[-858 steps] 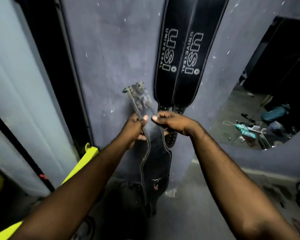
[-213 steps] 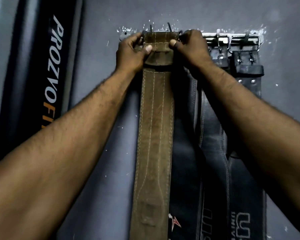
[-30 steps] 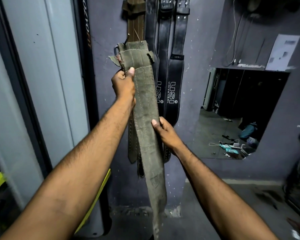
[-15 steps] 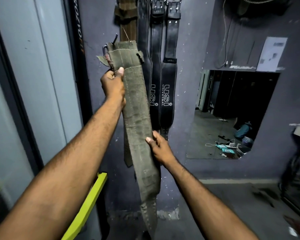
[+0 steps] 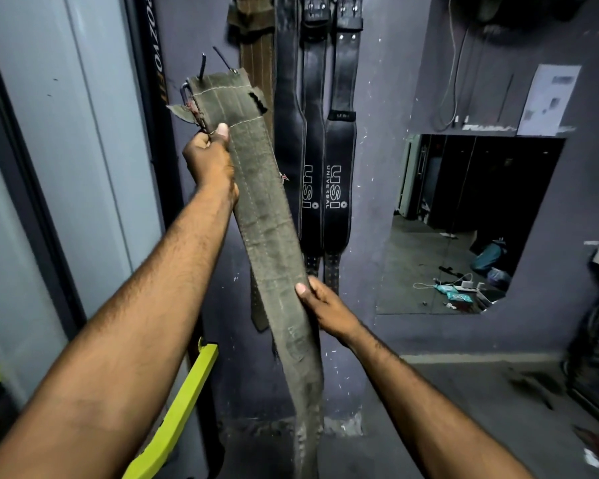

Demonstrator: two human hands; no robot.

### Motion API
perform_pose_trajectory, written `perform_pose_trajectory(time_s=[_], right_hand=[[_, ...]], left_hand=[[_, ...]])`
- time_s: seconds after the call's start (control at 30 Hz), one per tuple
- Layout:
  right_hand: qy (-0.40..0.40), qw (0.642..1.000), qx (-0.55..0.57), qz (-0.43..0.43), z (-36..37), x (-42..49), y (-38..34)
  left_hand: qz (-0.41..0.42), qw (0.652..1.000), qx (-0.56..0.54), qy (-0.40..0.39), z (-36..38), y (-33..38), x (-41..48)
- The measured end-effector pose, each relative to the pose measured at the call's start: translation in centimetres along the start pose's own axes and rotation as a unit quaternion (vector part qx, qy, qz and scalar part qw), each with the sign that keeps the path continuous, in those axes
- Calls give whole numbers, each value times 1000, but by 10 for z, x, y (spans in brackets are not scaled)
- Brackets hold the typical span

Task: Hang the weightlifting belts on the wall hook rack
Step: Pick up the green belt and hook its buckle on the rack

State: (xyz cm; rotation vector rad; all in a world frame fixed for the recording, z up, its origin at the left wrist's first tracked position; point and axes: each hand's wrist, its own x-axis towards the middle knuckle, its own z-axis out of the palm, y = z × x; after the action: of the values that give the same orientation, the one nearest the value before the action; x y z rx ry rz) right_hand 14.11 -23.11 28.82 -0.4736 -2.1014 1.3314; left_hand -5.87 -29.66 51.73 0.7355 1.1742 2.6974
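A yellow-green bar [image 5: 184, 402] slants across the lower left. I see the left hand [image 5: 210, 160] clenched round the buckle end of a worn olive belt [image 5: 267, 216], held up at a tilt before the purple wall [image 5: 388, 98]. Behind it a brown belt [image 5: 256, 60] and three black belts [image 5: 339, 167] hang side by side against that wall. The right hand [image 5: 329, 307] grasps the olive belt lower down, thumb on its face; the belt's tail dangles toward the floor.
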Motion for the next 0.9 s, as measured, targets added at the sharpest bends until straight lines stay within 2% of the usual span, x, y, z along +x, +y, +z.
perform_pose_trajectory(time_s=[0.07, 0.13, 0.23, 0.3, 0.37, 0.43, 0.5, 0.6, 0.7, 0.8, 0.9], right_hand=[[-32, 999, 22, 2, -2, -2, 4], [-32, 999, 38, -4, -4, -2, 5], [-82, 994, 56, 35, -7, -10, 10], [-135, 987, 36, 75, -4, -17, 17], [-145, 986, 16, 77, 0, -17, 12], [-109, 993, 37, 37, 2, -3, -19], [-39, 996, 80, -25, -1, 24, -65], [50, 977, 174, -109, -17, 62, -133], [92, 960, 230, -129, -26, 83, -171], [139, 952, 217, -163, -26, 91, -175], [167, 945, 218, -177, -29, 96, -172]], left_hand=[[2, 1000, 5, -5, -3, 2, 3], [-3, 1000, 4, -6, -4, 4, 3], [-16, 1000, 1, -18, -5, 13, 3], [-37, 998, -13, -39, -6, 22, 2], [-64, 995, -25, -72, -7, 28, -2], [-94, 990, -30, -105, -5, 30, -12], [-113, 985, -27, -125, -1, 26, -27], [-123, 980, 6, -158, 2, 14, -49], [-135, 969, 35, -205, 2, 5, -63], [-91, 960, 113, -239, -3, -5, -70], [-42, 921, 200, -331, -23, -16, -72]])
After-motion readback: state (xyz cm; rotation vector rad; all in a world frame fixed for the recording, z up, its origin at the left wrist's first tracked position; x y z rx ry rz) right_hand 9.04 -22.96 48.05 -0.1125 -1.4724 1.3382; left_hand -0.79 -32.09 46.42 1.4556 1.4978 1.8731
